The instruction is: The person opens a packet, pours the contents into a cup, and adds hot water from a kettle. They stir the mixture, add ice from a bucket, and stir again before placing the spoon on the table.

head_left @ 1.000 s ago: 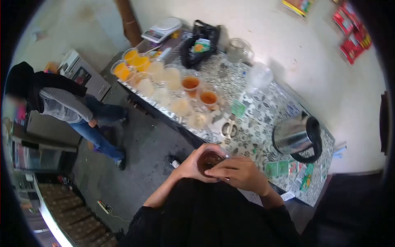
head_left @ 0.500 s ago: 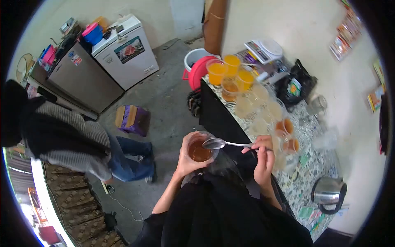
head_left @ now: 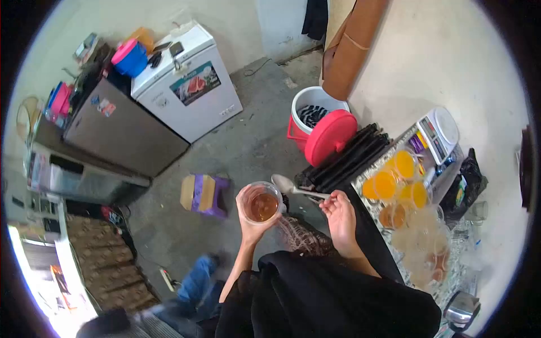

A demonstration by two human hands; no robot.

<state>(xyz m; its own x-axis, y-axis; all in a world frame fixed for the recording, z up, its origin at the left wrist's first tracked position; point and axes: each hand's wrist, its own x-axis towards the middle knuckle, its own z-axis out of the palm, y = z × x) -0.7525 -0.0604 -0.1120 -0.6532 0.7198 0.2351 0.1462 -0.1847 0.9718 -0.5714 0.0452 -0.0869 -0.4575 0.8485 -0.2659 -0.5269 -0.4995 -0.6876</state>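
Observation:
My left hand [head_left: 252, 227] is wrapped round a clear plastic cup [head_left: 275, 188] with reddish-brown liquid [head_left: 263, 207] in it. Just to the right, my right hand [head_left: 340, 219] pinches the handle of a metal spoon [head_left: 283, 183]. The spoon's bowl points left and sits beside the cup's rim, apart from the liquid. Both hands are held in front of my body, left of the patterned table [head_left: 363, 181]. Cups of orange drink [head_left: 385, 185] stand on that table, along with several pale-filled cups [head_left: 417, 236] that look blurred.
A white kitchen scale [head_left: 445, 127], black plastic bag [head_left: 473, 172] and kettle [head_left: 462, 308] are on the table. A bucket [head_left: 300, 125] with a red lid [head_left: 332, 137] stands beyond it. A purple stool [head_left: 221, 194] is left of me; a person's jeans [head_left: 197, 287] show at lower left.
My view has turned, shifting the table rightward and lower. The spoon has moved from over the cup's edge to beside it. The person at left has moved closer, to the lower edge.

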